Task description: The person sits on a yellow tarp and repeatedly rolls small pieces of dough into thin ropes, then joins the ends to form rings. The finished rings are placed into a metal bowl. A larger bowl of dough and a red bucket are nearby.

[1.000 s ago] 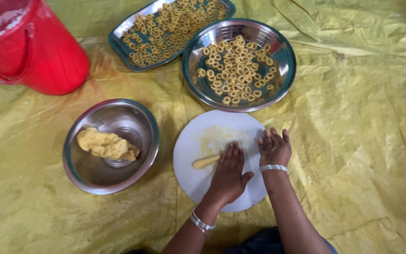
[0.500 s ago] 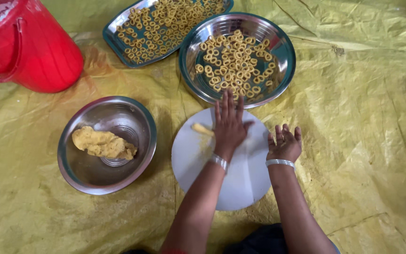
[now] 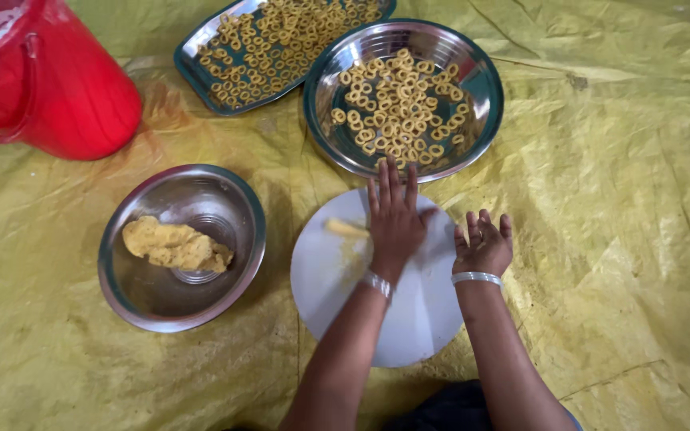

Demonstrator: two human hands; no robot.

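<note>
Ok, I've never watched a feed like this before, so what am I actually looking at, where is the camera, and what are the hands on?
There is no machine here: these are one person's two bare hands, filmed by a camera worn on their head, looking straight down. The left hand lies flat, palm down, on a strip of yellow dough on a round white board. The right hand rests at the board's right edge with its fingers spread; it holds nothing. All of it sits on a yellow sheet. Left of the board is a steel bowl with a lump of dough. Above are a round steel plate and a tray, both filled with small dough rings. A red bucket stands top left.
</note>
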